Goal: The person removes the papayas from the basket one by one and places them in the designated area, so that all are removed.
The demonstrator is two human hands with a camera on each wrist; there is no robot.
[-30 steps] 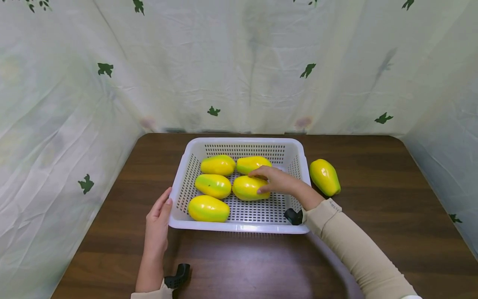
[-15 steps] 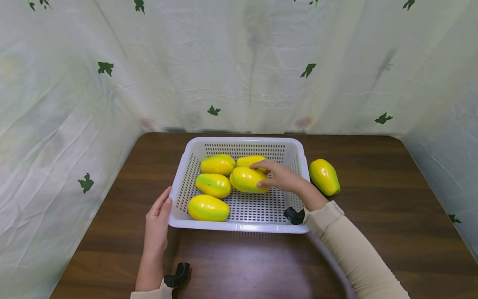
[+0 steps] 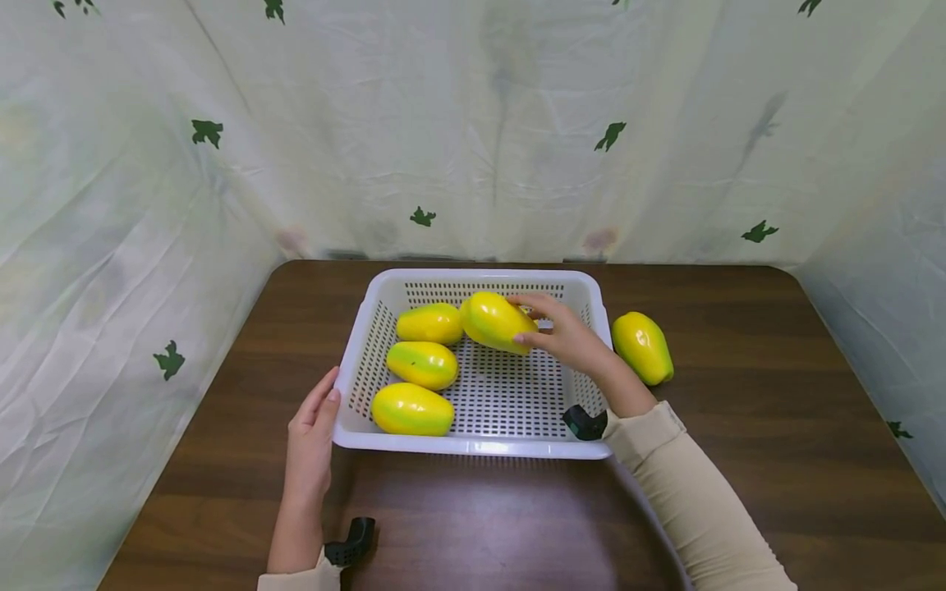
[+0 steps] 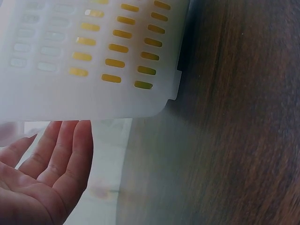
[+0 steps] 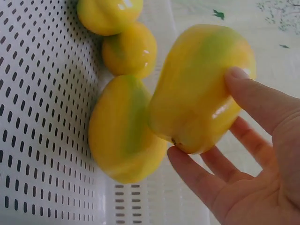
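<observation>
- Across the dark wooden table (image 3: 776,427), we saw a white basket (image 3: 473,449) with 3 yellow fruits (image 3: 421,365) lined up along its left side.
- We saw the right hand (image 3: 567,336) grasping the held fruit (image 3: 493,322) by 1 end, over the basket's back part; a neighbouring fruit (image 5: 124,131) lay close by it, mostly hidden from the head view.
- We found the left hand (image 3: 312,447) holding nothing, its straight fingers touching the basket's left rim.
- We noted 1 loose fruit (image 3: 641,349) on the table, just right of the basket.
- We judged that glossy skin and a fingertip hold could let the fruit slip and knock its neighbour.
- Compared with 1 second earlier, we saw the held fruit higher and farther back; the left hand had barely changed.
</observation>
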